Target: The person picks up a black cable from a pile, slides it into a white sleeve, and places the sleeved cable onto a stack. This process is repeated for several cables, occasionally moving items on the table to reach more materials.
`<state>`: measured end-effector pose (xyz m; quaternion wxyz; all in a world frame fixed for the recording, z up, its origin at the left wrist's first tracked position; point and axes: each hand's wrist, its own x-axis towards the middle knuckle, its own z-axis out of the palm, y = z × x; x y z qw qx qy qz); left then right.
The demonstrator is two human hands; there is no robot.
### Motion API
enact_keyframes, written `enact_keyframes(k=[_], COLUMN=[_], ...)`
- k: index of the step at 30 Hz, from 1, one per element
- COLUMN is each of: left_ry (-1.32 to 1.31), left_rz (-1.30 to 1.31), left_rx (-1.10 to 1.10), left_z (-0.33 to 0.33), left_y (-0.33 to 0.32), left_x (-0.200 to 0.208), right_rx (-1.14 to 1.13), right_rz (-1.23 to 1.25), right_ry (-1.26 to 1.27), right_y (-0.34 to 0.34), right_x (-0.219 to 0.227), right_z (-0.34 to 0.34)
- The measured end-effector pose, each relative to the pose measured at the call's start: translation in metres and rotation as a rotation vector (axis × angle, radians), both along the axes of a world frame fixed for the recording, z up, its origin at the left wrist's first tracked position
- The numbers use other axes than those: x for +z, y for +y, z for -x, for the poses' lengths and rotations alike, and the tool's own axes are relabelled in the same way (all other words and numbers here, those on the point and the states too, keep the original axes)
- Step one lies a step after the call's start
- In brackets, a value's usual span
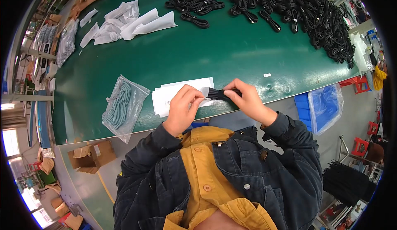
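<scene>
A coiled bundle of black cable [216, 93] is gripped in my right hand [245, 98], its thumb and fingers closed round the right part. My left hand [182, 107] pinches the edge of a white translucent bag at its mouth, and the left end of the cable bundle meets that opening. Under and beside my left hand lies a loose stack of flat white bags [161, 98] near the table's front edge. Left of the stack rests a clear zip bag [134, 105] with a coiled grey-green cord [118, 108] inside.
A big heap of coiled black cables [264, 2] covers the far right of the green table [178, 56]. Crumpled white packets [120, 25] lie far left. A blue bin with a clear liner [326, 108] stands off the table's right front edge; a cardboard box [93, 156] sits below left.
</scene>
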<state>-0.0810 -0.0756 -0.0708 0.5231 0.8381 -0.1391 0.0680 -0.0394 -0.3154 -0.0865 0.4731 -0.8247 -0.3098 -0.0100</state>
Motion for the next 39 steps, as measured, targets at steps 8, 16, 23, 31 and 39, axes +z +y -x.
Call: enact_keyframes(k=[8, 16, 23, 31, 39], left_ry=[-0.165, -0.003, 0.218, 0.464, -0.13], left_rz=[-0.117, 0.034, 0.525, 0.808, 0.493], left_rx=[0.027, 0.051, -0.024, -0.146, 0.33], left_z=[-0.017, -0.036, -0.066, -0.1, -0.145], left_y=[0.006, 0.016, 0.026, 0.037, 0.1], left_x=[0.011, 0.026, 0.037, 0.061, 0.078], right_rx=[0.044, 0.192, 0.232, 0.272, -0.559], right_rz=[-0.161, -0.116, -0.298, -0.141, 0.264], right_ry=[0.014, -0.274, -0.012, -0.305, -0.464], right_y=[0.021, 0.026, 0.055, 0.069, 0.025], right_x=[0.016, 0.043, 0.06, 0.068, 0.055], right_z=[-0.01, -0.04, -0.055, -0.098, -0.24])
